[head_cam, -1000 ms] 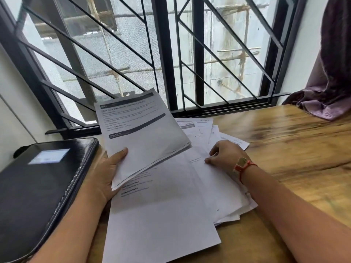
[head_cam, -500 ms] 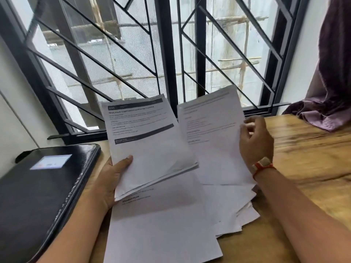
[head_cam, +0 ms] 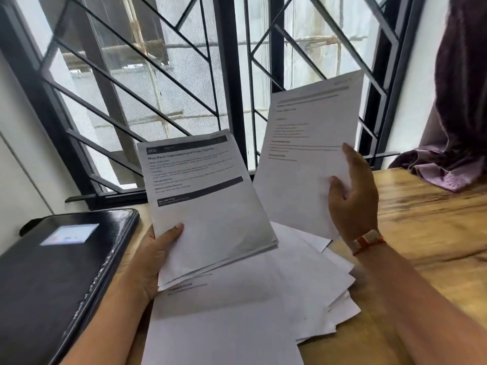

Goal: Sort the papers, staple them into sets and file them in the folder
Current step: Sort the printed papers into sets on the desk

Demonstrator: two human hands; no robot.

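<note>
**One head-worn wide-angle view, looking forward and down**
The camera sits close above the wooden surface (head_cam: 434,233) and faces the barred window (head_cam: 232,75) at its far edge. The left hand (head_cam: 155,254) and right hand (head_cam: 353,204), raised with papers (head_cam: 210,212), fill mid-frame near the lens, with both forearms entering from the bottom edge.

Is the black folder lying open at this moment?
No: the black folder lies closed and flat on the wooden table, left of the loose papers.

Two hands in play: left hand (head_cam: 155,256), right hand (head_cam: 353,198). One folder (head_cam: 52,272), one lone sheet (head_cam: 303,154), one sheaf (head_cam: 210,219), one scattered pile (head_cam: 303,285), its sheets uncountable.
</note>
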